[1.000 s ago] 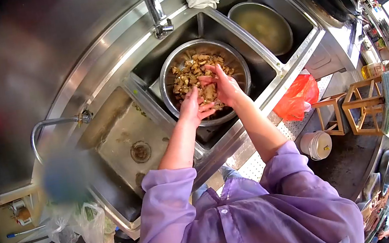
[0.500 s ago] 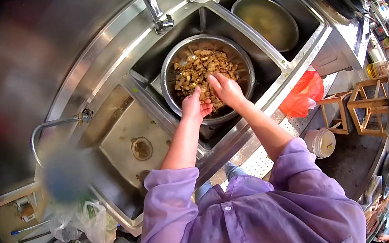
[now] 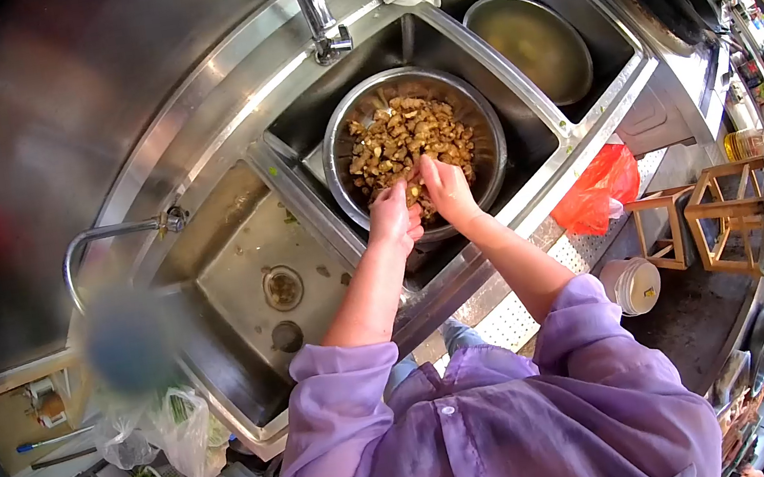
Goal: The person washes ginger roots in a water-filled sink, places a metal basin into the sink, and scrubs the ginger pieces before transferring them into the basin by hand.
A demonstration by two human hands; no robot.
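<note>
A round steel bowl (image 3: 492, 138) stands in the middle sink basin, holding a heap of knobbly brown food chunks (image 3: 406, 136) that look like ginger or meat; I cannot tell which. Over the near side of the heap, my left hand (image 3: 393, 217) and my right hand (image 3: 449, 193) meet with their fingertips close together. Their fingers are closed on what looks like a small brown chunk (image 3: 414, 192), mostly covered by the fingers.
In the right basin sits a pot of cloudy liquid (image 3: 531, 48). The left basin (image 3: 239, 270) has a drain and small scraps. A faucet (image 3: 316, 11) rises behind the bowl. A red plastic bag (image 3: 598, 189), a white bucket (image 3: 632, 286) and wooden stools (image 3: 724, 212) are at right.
My hands, apart over the chunks before, have come together at the near side of the bowl. Their fingers have closed in on a small chunk. The view has shifted slightly.
</note>
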